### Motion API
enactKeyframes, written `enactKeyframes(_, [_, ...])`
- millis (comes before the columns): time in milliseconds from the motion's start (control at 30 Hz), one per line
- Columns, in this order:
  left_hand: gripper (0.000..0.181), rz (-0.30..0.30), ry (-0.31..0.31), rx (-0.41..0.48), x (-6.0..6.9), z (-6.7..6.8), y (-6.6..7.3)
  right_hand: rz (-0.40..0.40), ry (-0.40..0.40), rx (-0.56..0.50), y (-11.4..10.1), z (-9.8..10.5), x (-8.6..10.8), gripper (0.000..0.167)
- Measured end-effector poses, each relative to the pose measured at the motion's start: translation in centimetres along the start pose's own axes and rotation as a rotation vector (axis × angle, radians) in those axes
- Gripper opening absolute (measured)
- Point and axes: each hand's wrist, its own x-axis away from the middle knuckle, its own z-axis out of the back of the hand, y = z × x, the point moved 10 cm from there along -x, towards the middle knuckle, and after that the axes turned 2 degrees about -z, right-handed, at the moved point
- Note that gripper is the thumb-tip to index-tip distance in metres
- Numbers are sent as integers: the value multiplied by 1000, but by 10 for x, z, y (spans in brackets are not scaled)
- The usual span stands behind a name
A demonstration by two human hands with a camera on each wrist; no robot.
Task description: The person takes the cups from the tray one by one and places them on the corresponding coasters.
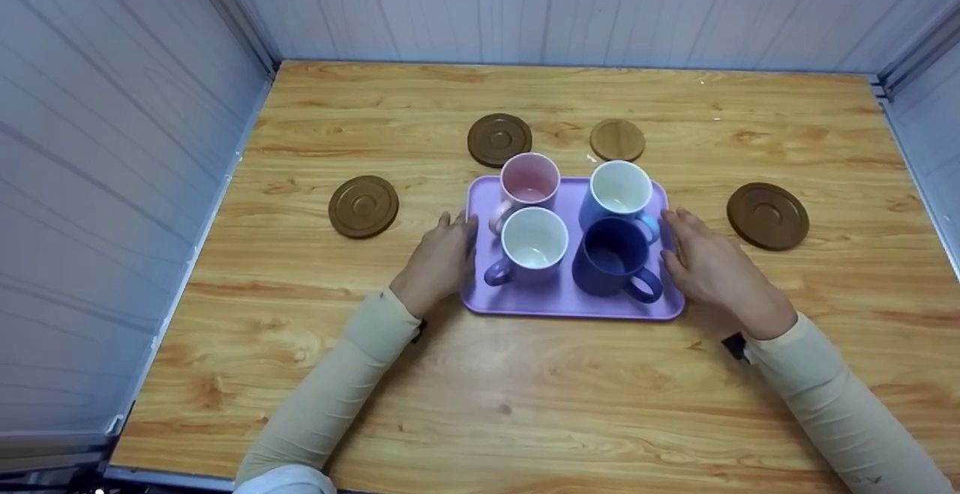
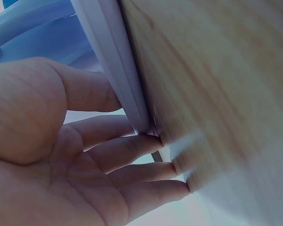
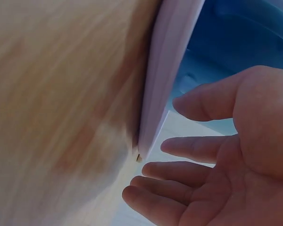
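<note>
A pink-purple tray [image 1: 517, 305] lies on the table and carries a pink mug [image 1: 530, 172], a white-lined purple mug [image 1: 534, 243], a white-lined blue mug [image 1: 619, 190] and a dark blue mug [image 1: 609, 261]. At the tray's left side is my left hand [image 1: 439, 258]. In the left wrist view its thumb [image 2: 92, 92] touches the rim, and its nearly straight fingers reach the tabletop beside it. My right hand [image 1: 709, 265] is at the opposite side. Its fingers [image 3: 179, 174] are spread and relaxed in the right wrist view, beside the rim, holding nothing.
Dark brown round coasters lie to the left [image 1: 364, 207], behind the tray [image 1: 499, 140] and to the right [image 1: 767, 215]. A lighter wooden coaster [image 1: 617, 140] is behind the blue mug. Pale panel walls [image 1: 540, 7] border the wooden table [image 1: 480, 404].
</note>
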Motion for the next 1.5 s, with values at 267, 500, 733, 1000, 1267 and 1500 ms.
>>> enactKeyframes(267, [35,-30,24,-7,0,0,2,-6,-33,9,3,-8,-2,60])
enactKeyframes(500, [34,-22,24,7,0,0,2,20,-17,-6,3,-11,-1,59])
enactKeyframes(733, [28,-33,40,3,0,2,3,37,-18,0,1,-13,-3,58])
enactKeyframes(1000, [28,-24,29,-1,1,2,2,42,-16,12,-1,-11,-2,56])
enactKeyframes(1267, [35,-3,11,-6,2,1,0,43,-24,21,-1,-11,-3,55])
enactKeyframes(1500, [34,-1,7,-7,1,0,-1,49,-18,10,-2,-11,-2,55])
